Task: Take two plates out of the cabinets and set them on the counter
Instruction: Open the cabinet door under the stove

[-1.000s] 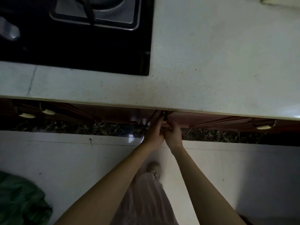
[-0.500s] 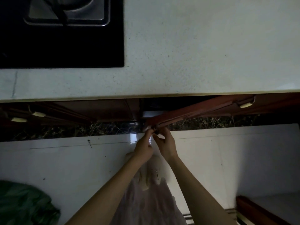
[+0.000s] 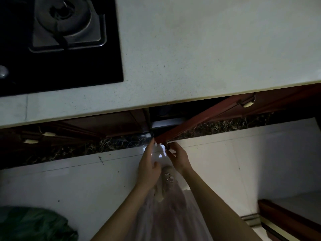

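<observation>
Fingers, right hand [image 3: 179, 158]: pinched shut on a small dark knob [image 3: 167, 147] at the free corner of the cabinet door [image 3: 194, 121], just past centre toward 5 o'clock. Fingers, left hand [image 3: 148, 168]: loosely curled, tips touching the same corner of the door from the 9 o'clock side; whether they grip it cannot be told.

Cabinet door: reddish wood, swung partly open, running from the hands toward 2 o'clock under the edge of the desk [image 3: 208, 49].

Cabinet interior: a dark gap between door and desk edge, with a pale horizontal strip, perhaps a shelf or frame edge, showing at centre. Contents too dark to make out; no plates are visible.

Desk: pale speckled surface, bare where it shows; a black gas hob [image 3: 60, 40] with one burner lies at 10 o'clock. No plates on it.

Neighbouring cabinet doors: shut, pale handles at 8 o'clock and 2 o'clock.

Floor [image 3: 69, 180]: light tiles; a green bag [image 3: 33, 223] at 7 o'clock.

Progress, as judged: only the opening of the first cabinet is under way. Left to do: swing the door fully wide, find the plates, presumably inside, lift two out, set both on the desk.
</observation>
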A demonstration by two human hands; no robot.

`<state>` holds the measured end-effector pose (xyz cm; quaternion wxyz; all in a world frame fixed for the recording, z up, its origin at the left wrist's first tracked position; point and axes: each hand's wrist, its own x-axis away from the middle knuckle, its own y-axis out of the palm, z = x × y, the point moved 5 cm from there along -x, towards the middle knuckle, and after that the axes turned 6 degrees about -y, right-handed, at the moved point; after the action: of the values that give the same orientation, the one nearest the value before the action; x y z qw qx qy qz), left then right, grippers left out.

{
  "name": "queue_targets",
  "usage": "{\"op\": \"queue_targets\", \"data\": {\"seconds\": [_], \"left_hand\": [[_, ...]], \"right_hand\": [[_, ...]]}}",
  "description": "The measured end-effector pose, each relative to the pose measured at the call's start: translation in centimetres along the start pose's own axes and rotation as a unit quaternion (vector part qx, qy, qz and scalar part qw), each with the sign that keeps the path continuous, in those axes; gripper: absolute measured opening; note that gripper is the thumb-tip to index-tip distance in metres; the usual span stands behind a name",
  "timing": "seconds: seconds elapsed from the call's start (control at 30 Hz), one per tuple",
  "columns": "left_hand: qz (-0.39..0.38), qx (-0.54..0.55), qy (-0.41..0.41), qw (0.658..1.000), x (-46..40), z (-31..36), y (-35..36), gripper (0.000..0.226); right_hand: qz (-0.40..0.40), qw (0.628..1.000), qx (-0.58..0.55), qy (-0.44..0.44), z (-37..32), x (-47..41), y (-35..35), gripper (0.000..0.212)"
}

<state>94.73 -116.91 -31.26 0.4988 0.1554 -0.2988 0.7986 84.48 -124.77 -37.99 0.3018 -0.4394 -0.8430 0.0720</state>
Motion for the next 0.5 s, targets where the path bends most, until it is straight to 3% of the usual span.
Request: {"op": "queue_targets", "data": {"seconds": [0.17,0.3,0.4,0.5], "left_hand": [[-0.031,-0.029,0.043,0.998,-1.0,1.5,-0.7,0.072],[-0.061,-0.054,0.026,0.996,-1.4,2.0,-1.4,0.074],[-0.077,-0.073,0.019,0.994,-1.6,2.8,-1.9,0.072],[-0.083,-0.074,0.013,0.994,-1.5,3.4,-2.2,0.069]], "right_hand": [[-0.023,0.999,0.018,0.012,-0.4,0.1,0.1,0.027],[-0.012,0.998,-0.035,0.052,-1.5,0.9,-0.4,0.032],[0.067,0.984,-0.147,0.076,-3.2,1.9,-1.5,0.031],[0.153,0.947,-0.271,0.080,-5.2,2.3,-2.7,0.030]]}}
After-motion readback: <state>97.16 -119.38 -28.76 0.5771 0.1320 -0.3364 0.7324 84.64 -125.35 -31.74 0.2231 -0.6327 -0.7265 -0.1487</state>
